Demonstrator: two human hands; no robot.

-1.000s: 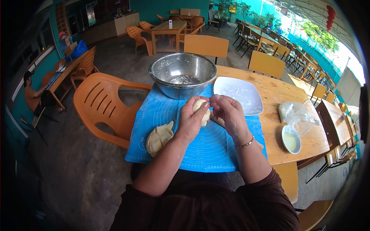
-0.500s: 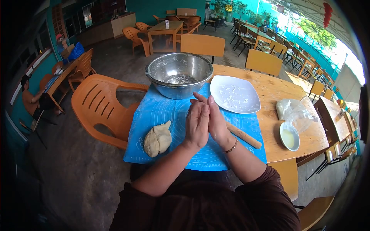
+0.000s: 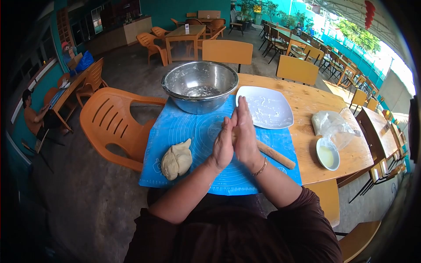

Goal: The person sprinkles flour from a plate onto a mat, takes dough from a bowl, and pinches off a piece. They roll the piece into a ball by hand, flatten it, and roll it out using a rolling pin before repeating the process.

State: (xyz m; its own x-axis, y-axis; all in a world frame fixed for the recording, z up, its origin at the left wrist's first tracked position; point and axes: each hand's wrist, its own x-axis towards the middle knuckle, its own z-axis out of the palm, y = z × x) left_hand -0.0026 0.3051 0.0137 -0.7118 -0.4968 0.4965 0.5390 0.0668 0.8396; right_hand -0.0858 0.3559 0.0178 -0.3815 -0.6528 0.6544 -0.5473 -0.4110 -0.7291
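Above the middle of a blue baking mat, my left hand and my right hand face each other palm to palm with fingers stretched out. The heels of the hands are slightly apart; whether anything small lies between the palms cannot be made out. A lump of pale dough rests on the mat left of my left hand. The wooden rolling pin lies aslant at the right, partly hidden behind my right hand. Beyond my fingers is a white square plate dusted with flour.
A steel mixing bowl with floury residue stands at the mat's far left corner. To the right, a clear plastic bag of white powder sits beside a small bowl of pale liquid. An orange chair adjoins the left side. A seated person is far left.
My hands have shifted against each other: the right fingers now point up and reach farther forward, while the left hand has drawn back. The heels have parted slightly. The dough stays put.
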